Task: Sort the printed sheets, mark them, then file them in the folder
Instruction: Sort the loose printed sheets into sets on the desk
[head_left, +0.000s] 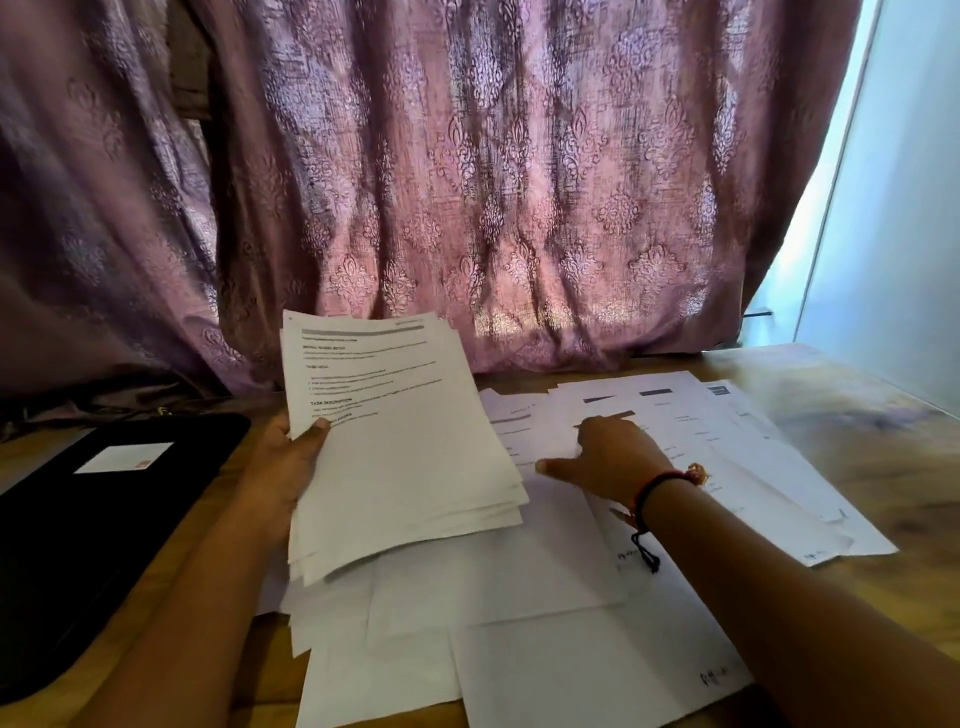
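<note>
The left hand (291, 467) has its grip clamped on a stack of printed sheets (400, 457), held clear of the loose sheets (753, 467) on the desk (883, 457), probably to separate sorted pages. The right hand (608, 462) reaches onto those; its grip I cannot tell.

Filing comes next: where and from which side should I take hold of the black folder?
Its long right edge, approached from the right, looks best. The black folder lies flat on the wooden table, so only an edge can be pinched, and that edge lies bare. The left hand is full with the stack of sheets, so use the right hand.
</note>
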